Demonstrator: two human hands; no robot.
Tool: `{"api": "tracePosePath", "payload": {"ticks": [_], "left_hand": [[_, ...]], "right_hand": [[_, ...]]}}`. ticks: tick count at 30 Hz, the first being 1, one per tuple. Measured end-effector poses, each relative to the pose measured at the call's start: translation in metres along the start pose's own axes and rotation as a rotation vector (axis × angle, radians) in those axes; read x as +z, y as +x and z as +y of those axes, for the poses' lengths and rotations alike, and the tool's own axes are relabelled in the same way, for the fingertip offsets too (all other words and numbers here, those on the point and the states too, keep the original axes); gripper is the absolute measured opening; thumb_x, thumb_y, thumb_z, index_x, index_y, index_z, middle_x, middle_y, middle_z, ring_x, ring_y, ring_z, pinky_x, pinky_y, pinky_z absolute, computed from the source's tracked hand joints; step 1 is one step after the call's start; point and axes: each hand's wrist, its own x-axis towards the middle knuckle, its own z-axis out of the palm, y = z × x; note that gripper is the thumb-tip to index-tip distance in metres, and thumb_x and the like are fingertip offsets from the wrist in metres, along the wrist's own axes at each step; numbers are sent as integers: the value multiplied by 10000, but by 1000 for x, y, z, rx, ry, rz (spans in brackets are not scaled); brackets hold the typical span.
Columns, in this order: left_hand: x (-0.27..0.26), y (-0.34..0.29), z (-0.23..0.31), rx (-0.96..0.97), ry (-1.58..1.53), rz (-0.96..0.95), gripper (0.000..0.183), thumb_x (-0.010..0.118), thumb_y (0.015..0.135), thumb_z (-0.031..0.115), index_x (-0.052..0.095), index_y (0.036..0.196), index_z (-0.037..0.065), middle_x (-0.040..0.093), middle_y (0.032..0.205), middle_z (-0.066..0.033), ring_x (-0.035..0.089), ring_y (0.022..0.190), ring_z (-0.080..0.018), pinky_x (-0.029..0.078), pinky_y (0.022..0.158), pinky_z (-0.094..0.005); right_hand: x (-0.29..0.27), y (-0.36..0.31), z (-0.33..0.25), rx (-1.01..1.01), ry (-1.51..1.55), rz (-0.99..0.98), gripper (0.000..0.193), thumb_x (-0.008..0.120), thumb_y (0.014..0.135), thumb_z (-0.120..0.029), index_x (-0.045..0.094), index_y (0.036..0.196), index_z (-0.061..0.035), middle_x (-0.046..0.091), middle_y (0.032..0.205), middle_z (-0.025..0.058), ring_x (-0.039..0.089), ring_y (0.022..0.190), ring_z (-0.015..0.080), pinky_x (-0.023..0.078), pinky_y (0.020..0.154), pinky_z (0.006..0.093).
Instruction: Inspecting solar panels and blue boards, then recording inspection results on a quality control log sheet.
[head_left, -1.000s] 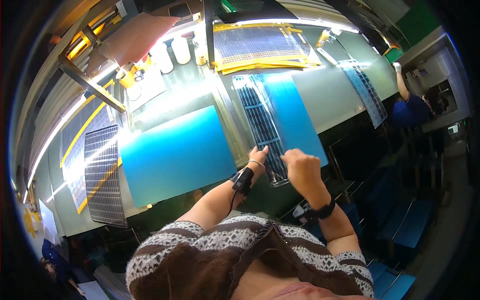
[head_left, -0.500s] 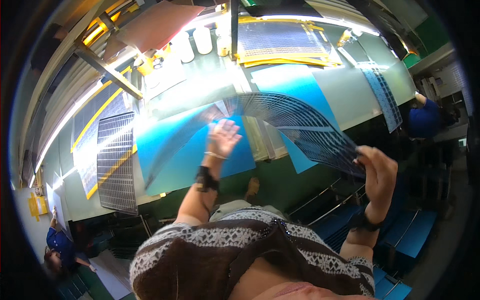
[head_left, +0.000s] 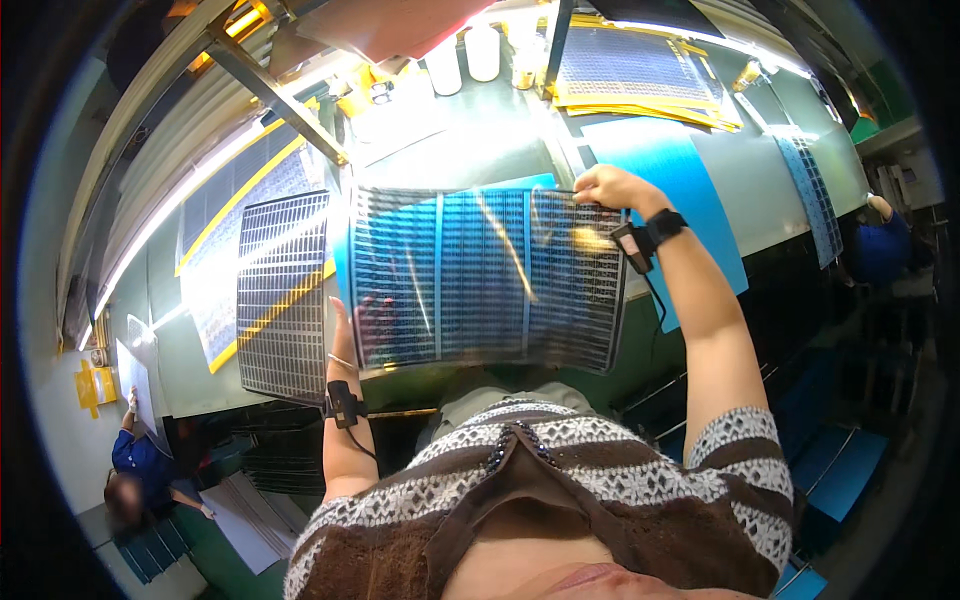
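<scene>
A flexible see-through sheet printed with a dark grid (head_left: 480,275) hangs in front of me, slightly bowed, above a blue sheet (head_left: 345,250) on the bench. At its far right corner my right hand (head_left: 610,188) pinches the edge. My left hand (head_left: 343,325) is upright at the near left edge, its thumb outside the sheet and its spread fingers showing faintly through it. Whether the left palm bears any weight, I cannot tell. Just left of that hand lies another dark grid-printed sheet (head_left: 283,295).
Yellow-edged printed sheets (head_left: 640,75) lie at the back right, with a second blue sheet (head_left: 680,180) nearer. White bottles (head_left: 482,55) stand at the back. A metal post (head_left: 285,100) slants down at the left. Co-workers in blue (head_left: 145,455) are at both sides.
The strongly arched, blurred grid sheet has spread flatter in front of me. My right hand has gone from the near right to its far corner; my left hand has moved to its left edge.
</scene>
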Motion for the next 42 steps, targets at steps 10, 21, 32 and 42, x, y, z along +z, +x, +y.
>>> {"api": "tracePosePath", "payload": {"ticks": [10, 21, 32, 42], "left_hand": [[-86, 23, -16, -161, 170, 161, 225, 550, 925, 178, 564, 1078, 14, 663, 992, -123, 667, 783, -279, 563, 672, -391], [-100, -13, -16, -280, 48, 144, 243, 541, 921, 172, 592, 1081, -3, 660, 1048, -140, 656, 921, -263, 554, 776, -370], [-110, -117, -34, -664, 723, 416, 252, 649, 862, 256, 528, 891, 37, 607, 701, -77, 615, 466, -214, 405, 316, -277], [-76, -68, -62, 76, 580, 496, 128, 659, 854, 115, 576, 848, 19, 586, 688, -14, 546, 534, -73, 408, 460, -187]], "right_hand": [[90, 21, 4, -42, -219, 655, 367, 685, 778, -395, 658, 930, -62, 647, 911, 129, 609, 866, 293, 472, 747, 375], [276, -156, 29, 523, 960, 364, 223, 602, 889, -231, 603, 826, -18, 657, 738, 87, 620, 568, 114, 448, 463, 243], [310, -156, -13, 512, 922, 378, 93, 585, 856, -56, 548, 808, 14, 628, 688, 80, 616, 552, 118, 502, 488, 257], [251, -122, 28, 411, 827, 809, 92, 626, 844, -52, 552, 818, -5, 609, 663, 55, 605, 561, 101, 486, 487, 234]]}}
